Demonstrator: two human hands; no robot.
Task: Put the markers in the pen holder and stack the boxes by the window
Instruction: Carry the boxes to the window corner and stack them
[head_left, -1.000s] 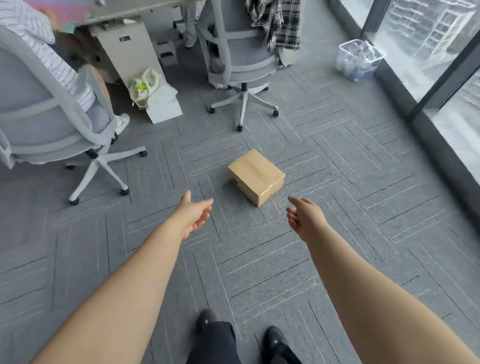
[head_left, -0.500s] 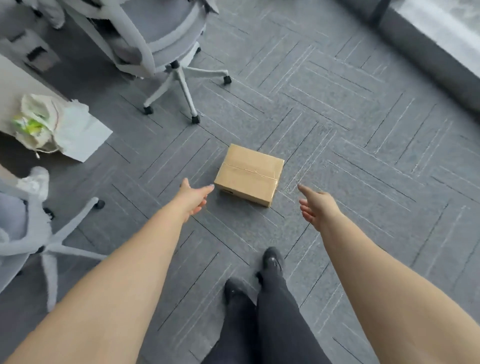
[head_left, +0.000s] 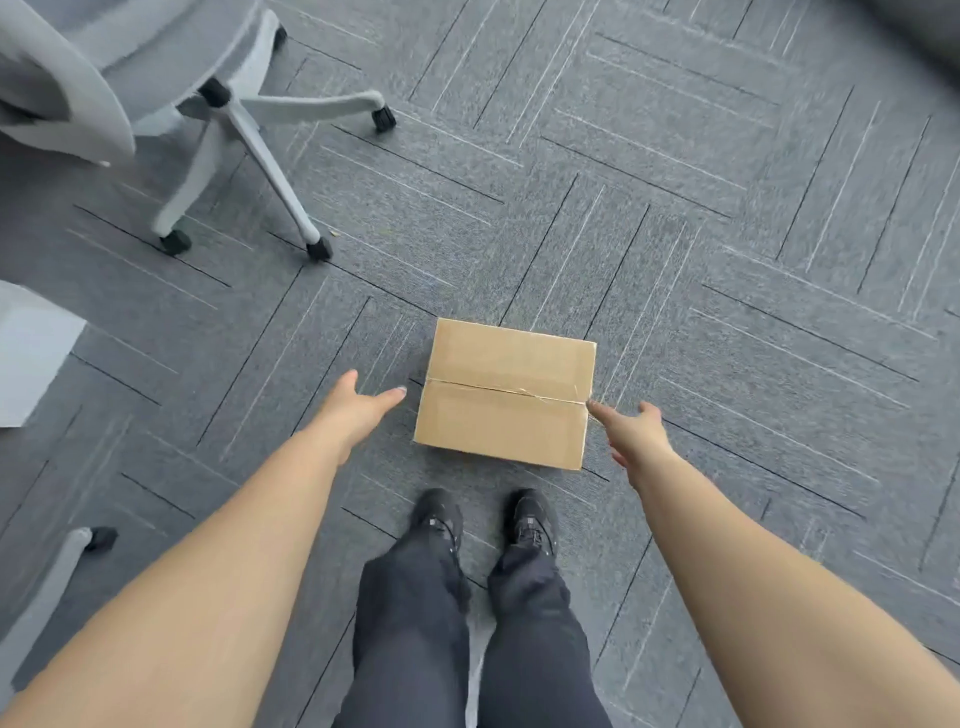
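Head view: box (head_left: 506, 392) lies on carpet (head_left: 727, 260). Left hand (head_left: 358, 408), fingers spread, just left of box. Right hand (head_left: 631, 431), fingers spread, fingertip at box's right edge.

Both bare arms reach forward and down from the lower corners of the view, converging toward twelve o'clock. The left hand (head_left: 358, 408) is flat and open, thumb raised toward eleven o'clock and fingers (head_left: 392, 395) extended toward two o'clock, holding nothing. The right hand (head_left: 631, 431) is open too, its fingers (head_left: 602, 411) pointing toward ten o'clock and thumb up toward twelve, empty. Below, between the arms, two legs in dark trousers (head_left: 415, 623) end in black shoes (head_left: 532, 519) set side by side.
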